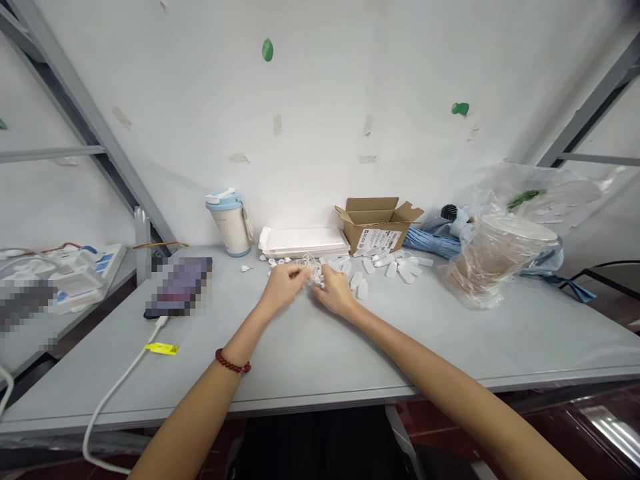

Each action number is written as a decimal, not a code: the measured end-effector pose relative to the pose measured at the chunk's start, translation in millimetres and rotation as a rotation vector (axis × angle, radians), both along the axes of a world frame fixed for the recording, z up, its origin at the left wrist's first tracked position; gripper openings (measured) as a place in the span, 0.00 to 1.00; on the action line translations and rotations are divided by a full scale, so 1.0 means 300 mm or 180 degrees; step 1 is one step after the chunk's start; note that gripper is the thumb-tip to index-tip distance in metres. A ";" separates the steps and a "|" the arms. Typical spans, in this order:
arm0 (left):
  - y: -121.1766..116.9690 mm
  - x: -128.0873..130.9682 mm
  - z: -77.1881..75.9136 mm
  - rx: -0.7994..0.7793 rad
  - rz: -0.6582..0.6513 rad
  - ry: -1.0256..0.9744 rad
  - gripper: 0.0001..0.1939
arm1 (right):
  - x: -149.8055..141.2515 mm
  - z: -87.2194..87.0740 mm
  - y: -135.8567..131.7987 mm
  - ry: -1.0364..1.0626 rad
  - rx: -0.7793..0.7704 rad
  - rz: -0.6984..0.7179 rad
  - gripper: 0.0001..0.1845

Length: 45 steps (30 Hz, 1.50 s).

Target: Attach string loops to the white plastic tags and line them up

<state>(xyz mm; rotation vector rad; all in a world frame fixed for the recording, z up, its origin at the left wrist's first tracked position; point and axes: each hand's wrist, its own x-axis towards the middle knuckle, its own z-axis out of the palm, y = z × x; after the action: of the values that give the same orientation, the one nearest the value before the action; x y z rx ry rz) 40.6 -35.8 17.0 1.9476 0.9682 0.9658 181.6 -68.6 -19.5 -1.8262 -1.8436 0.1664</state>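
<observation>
Both my hands meet at the middle of the grey table point(300, 360). My left hand point(283, 283), with a red bead bracelet on its wrist, has its fingers pinched on small white parts with thin cords point(314, 272). My right hand point(334, 291) is closed on the same small cluster from the right. Several small white plastic pieces point(400, 268) lie scattered just beyond and to the right of my hands. What exactly sits between my fingers is too small to name.
A white tray point(303, 241) and an open cardboard box point(376, 224) stand by the wall, with a pale blue-lidded cup point(230, 223) to their left. A phone on a white cable point(180, 287) lies left. Clear plastic bags over a container point(495, 253) crowd the right.
</observation>
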 end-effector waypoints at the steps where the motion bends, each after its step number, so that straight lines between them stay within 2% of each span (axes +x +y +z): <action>1: -0.010 0.001 0.002 -0.0175 -0.0214 0.0245 0.18 | -0.001 -0.003 0.000 -0.0005 0.0006 -0.0018 0.07; 3: -0.028 0.008 0.000 -0.0418 -0.0483 0.0530 0.19 | -0.002 -0.006 -0.001 -0.0053 0.0043 -0.0044 0.06; 7: -0.037 0.026 -0.013 -0.0439 -0.0541 0.0480 0.19 | 0.002 -0.005 0.004 -0.0213 0.0099 0.0054 0.07; 11: -0.023 0.029 -0.012 -0.0431 -0.0341 0.0285 0.17 | 0.015 -0.002 0.017 -0.0168 0.0022 0.0250 0.09; 16: 0.001 0.021 -0.002 -0.0605 0.0247 -0.0103 0.10 | 0.027 -0.002 0.028 -0.0258 -0.0020 0.0286 0.11; 18: 0.008 0.018 -0.007 -0.0625 0.0327 -0.0170 0.10 | 0.029 -0.002 0.027 -0.0308 -0.0005 0.0298 0.11; 24: 0.012 0.020 -0.030 0.0516 0.0259 0.0168 0.10 | 0.032 -0.007 0.017 -0.0391 0.0080 0.0369 0.13; 28: 0.012 0.019 -0.033 0.0776 0.0012 0.0585 0.09 | 0.033 -0.013 0.016 -0.0461 0.0108 0.0421 0.12; 36: 0.038 0.020 -0.037 0.0482 0.0122 0.0258 0.09 | 0.031 -0.007 0.032 -0.0501 0.0020 0.0443 0.11; 41: 0.069 -0.015 -0.024 0.0127 0.0594 -0.0257 0.12 | 0.038 -0.005 0.033 -0.0544 0.0022 0.0343 0.13; 45: 0.074 -0.020 -0.037 0.0130 0.0459 -0.0149 0.15 | 0.037 -0.010 0.029 -0.0598 0.0059 0.0318 0.14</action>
<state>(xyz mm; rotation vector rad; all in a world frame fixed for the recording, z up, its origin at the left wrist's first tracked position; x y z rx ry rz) 34.6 -13.7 5.8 1.9004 1.0814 1.1153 192.7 -60.0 -22.4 -1.7901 -2.0595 0.0135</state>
